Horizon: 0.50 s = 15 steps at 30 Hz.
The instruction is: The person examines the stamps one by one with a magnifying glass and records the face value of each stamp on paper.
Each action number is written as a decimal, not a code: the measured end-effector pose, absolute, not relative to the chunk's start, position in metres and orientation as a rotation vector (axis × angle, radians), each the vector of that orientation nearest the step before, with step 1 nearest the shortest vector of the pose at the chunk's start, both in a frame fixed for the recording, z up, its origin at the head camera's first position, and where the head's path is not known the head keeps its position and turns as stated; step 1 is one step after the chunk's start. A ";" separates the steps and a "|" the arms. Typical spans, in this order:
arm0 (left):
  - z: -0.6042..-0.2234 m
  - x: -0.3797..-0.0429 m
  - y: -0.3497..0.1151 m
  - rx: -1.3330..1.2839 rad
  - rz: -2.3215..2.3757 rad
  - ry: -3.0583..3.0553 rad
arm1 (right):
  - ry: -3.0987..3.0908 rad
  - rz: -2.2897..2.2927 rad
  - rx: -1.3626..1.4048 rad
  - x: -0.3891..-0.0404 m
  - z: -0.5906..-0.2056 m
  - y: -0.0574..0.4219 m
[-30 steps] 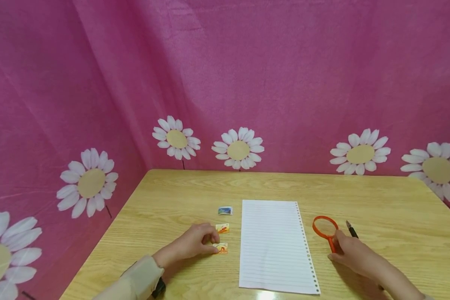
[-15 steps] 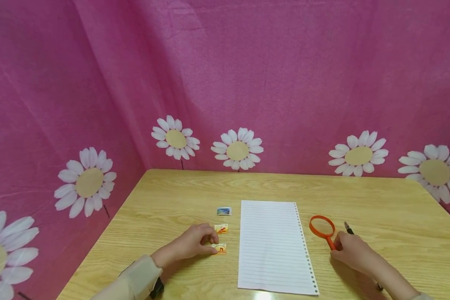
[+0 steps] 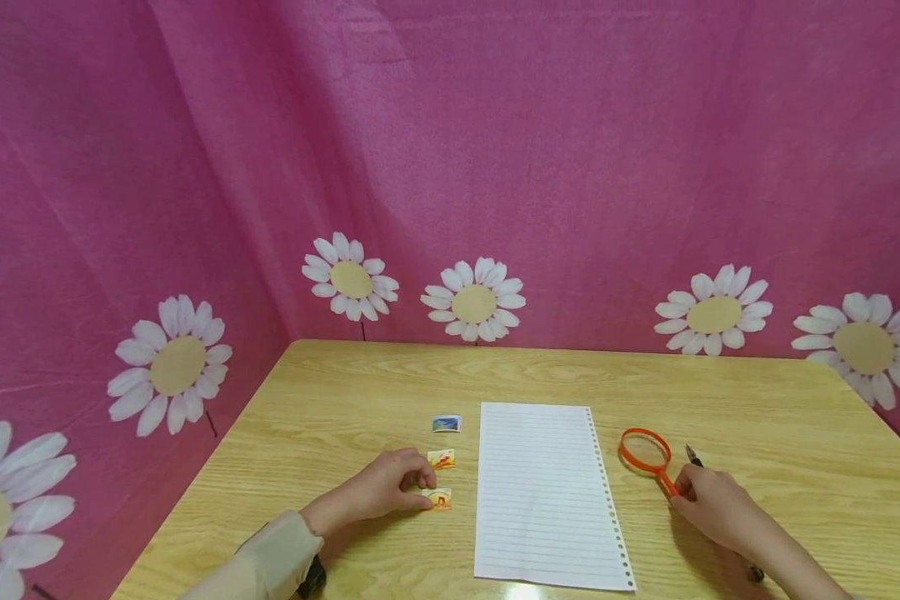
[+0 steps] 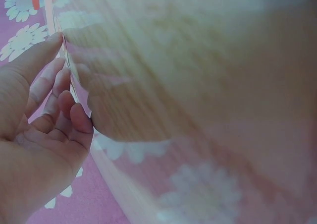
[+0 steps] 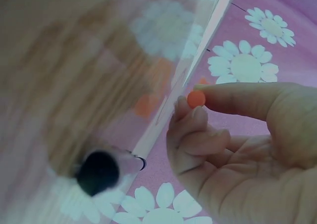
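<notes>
My right hand pinches the end of the handle of an orange-red magnifying glass. Its round lens points away to the upper left, low over the table. In the right wrist view the thumb and fingers close around the round orange handle end. My left hand rests on the table, thumb tip at the left edge of a yellow-orange stamp-like card. A similar yellow card lies just beyond, near the bent fingers. Farther back is a blue picture card.
A lined sheet of paper with punched holes lies between the hands. A black pen lies partly hidden under the right hand and forearm. The wooden table ends at a pink curtain with white flowers.
The magnifying glass has turned slightly, its handle end swinging toward the right, and my right hand has moved with it to the handle's end. My left hand stays by the nearest card.
</notes>
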<state>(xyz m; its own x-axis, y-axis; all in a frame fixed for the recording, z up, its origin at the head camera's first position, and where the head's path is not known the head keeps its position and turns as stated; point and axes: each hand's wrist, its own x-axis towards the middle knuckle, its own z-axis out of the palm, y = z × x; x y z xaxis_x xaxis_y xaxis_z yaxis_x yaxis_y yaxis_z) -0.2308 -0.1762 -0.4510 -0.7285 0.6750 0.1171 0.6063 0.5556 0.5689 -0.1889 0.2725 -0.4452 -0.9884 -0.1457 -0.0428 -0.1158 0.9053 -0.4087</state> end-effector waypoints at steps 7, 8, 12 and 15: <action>-0.450 -0.230 -0.177 1.067 0.906 2.653 | 3.054 -0.656 -0.235 -0.178 -0.436 0.268; -0.450 -0.230 -0.177 1.069 0.905 2.653 | 3.078 -0.653 -0.253 -0.176 -0.436 0.269; -0.450 -0.230 -0.177 1.070 0.905 2.652 | 3.168 -0.647 -0.312 -0.174 -0.440 0.270; -0.451 -0.230 -0.177 1.067 0.910 2.648 | 3.216 -0.649 -0.357 -0.173 -0.441 0.270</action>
<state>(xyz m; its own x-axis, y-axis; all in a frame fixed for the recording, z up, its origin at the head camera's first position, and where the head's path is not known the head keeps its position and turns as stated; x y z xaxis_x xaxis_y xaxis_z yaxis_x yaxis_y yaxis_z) -0.2301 -0.1767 -0.4506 -0.7371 0.6701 0.0876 0.5823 0.5640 0.5856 -0.1734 0.2703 -0.4408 -0.9643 -0.1785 0.1958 -0.2405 0.8999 -0.3638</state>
